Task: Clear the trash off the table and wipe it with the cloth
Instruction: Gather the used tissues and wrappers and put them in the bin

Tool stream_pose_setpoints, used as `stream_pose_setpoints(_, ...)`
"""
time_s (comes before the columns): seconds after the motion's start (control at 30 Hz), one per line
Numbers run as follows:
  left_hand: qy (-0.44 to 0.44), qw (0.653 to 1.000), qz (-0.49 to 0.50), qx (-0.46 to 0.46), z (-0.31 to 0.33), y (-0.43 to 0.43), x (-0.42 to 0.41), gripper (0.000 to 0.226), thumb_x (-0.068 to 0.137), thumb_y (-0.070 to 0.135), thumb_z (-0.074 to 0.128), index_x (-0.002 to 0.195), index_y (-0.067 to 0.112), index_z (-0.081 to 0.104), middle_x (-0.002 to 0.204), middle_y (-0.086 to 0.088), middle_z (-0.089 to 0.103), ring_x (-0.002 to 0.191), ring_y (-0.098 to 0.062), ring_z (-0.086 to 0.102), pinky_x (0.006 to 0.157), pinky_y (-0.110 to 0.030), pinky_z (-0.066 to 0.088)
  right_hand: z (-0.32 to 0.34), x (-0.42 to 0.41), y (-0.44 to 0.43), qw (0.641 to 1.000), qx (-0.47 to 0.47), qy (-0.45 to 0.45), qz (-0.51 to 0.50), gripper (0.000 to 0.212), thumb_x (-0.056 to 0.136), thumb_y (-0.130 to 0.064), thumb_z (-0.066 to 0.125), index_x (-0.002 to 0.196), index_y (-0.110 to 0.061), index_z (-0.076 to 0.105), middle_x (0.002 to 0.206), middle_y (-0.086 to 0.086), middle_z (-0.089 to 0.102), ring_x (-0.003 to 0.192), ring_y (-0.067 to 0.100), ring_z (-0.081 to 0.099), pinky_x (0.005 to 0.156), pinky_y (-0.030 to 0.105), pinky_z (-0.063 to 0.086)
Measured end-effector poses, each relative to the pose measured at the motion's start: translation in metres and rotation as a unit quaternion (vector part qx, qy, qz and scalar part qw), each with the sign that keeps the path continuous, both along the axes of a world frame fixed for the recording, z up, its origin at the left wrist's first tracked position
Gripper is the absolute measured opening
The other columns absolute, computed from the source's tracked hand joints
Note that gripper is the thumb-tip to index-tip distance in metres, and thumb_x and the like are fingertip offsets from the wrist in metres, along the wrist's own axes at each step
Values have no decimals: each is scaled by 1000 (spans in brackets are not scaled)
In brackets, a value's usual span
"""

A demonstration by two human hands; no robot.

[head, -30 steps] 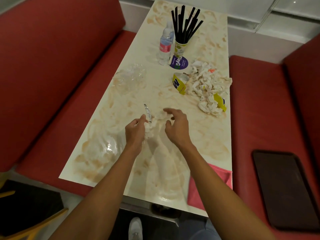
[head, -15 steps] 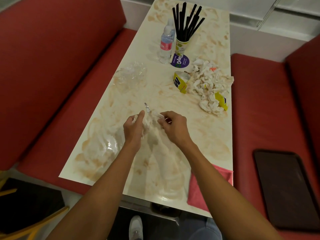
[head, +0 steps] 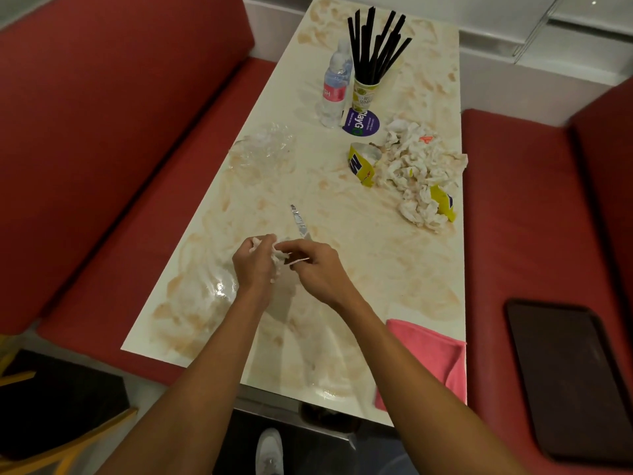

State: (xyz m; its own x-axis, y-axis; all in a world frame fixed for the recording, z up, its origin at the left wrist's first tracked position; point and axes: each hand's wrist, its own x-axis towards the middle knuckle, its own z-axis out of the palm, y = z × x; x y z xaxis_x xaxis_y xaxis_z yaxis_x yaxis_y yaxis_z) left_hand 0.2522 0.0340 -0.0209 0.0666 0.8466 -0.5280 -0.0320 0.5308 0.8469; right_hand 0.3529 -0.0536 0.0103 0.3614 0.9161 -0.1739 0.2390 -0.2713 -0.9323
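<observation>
Over the middle of the smeared white table (head: 404, 255), my left hand (head: 255, 262) grips a crumpled white tissue (head: 279, 257). My right hand (head: 315, 269) pinches the same wad from the right, with a thin white edge sticking out by its fingers. A silver foil strip (head: 298, 221) lies just beyond the hands. Further back right lies a heap of crumpled tissues (head: 418, 173) with yellow wrappers (head: 363, 162). A pink cloth (head: 431, 354) lies at the near right corner, partly behind my right forearm.
A water bottle (head: 334, 90) and a paper cup of black straws (head: 366, 94) stand at the far end beside a purple round sticker (head: 361, 123). Crumpled clear plastic (head: 263, 152) lies at the left edge. Red benches flank the table; a dark tray (head: 568, 382) sits on the right one.
Both hands have closed in on the tissue wad and drawn it slightly nearer, bunching it tighter between them. The foil strip now lies free of the hands.
</observation>
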Motion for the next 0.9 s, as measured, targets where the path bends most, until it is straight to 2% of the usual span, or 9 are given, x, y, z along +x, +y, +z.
stream_pose_setpoints(0.1,4,1000,9,4,-1,7,-5,8,87,18,73,83,15,67,79,-10,65,54,-17,50,42,-21,36,1,11,13,998,21,-15,-56,46,86,11,47,106,-13,80,104,-5,79,92,1,70,79,11,47)
stream_pose_setpoints(0.2,18,999,13,24,-4,13,-8,8,88,16,75,96,13,75,83,0,69,62,-15,58,49,-24,43,-7,26,32,990,21,-104,-89,44,88,7,51,117,-15,76,117,-1,74,104,8,64,88,21,47)
stream_pose_setpoints(0.33,7,1000,11,26,-5,20,-10,4,88,19,76,92,19,78,83,1,72,63,-13,60,47,-24,42,-28,52,56,956,-34,-286,64,71,87,3,58,155,-18,48,159,6,45,140,29,41,114,42,41)
stream_pose_setpoints(0.43,7,999,15,33,-6,25,-10,3,89,20,78,92,19,77,82,0,70,61,-15,60,44,-23,41,-40,64,68,894,-84,-398,187,76,87,4,62,158,-19,43,170,6,28,151,31,31,115,48,40)
stream_pose_setpoints(0.5,5,999,16,30,-8,29,-9,3,89,20,78,91,19,77,82,-2,69,58,-17,56,42,-22,38,-48,67,69,867,-68,-446,211,55,88,7,62,140,-12,62,160,10,44,140,36,41,102,49,49)
stream_pose_setpoints(0.57,11,999,16,29,-9,31,-8,3,88,19,78,91,19,77,82,-1,69,61,-17,58,45,-24,42,-58,68,66,865,-37,-463,191,32,88,10,65,112,-8,74,135,9,63,117,32,50,81,49,55)
stream_pose_setpoints(0.67,9,999,16,37,-9,32,-1,5,87,19,78,92,20,78,89,0,74,74,-16,67,60,-29,51,-70,70,59,878,-4,-456,146,21,83,14,69,85,-7,73,98,6,67,93,26,46,62,49,52)
stream_pose_setpoints(0.77,16,999,2,48,-6,31,10,6,89,18,76,94,20,78,95,0,76,81,-15,69,67,-29,55,-66,75,45,891,27,-441,105,21,87,14,67,81,-6,68,81,8,59,84,28,46,59,49,47)
stream_pose_setpoints(0.9,5,999,-26,47,-4,30,30,5,89,17,76,94,18,77,90,-3,74,76,-19,67,58,-28,51,-52,90,24,928,56,-369,-4,22,92,10,59,103,-4,72,98,11,60,91,31,56,73,40,50)
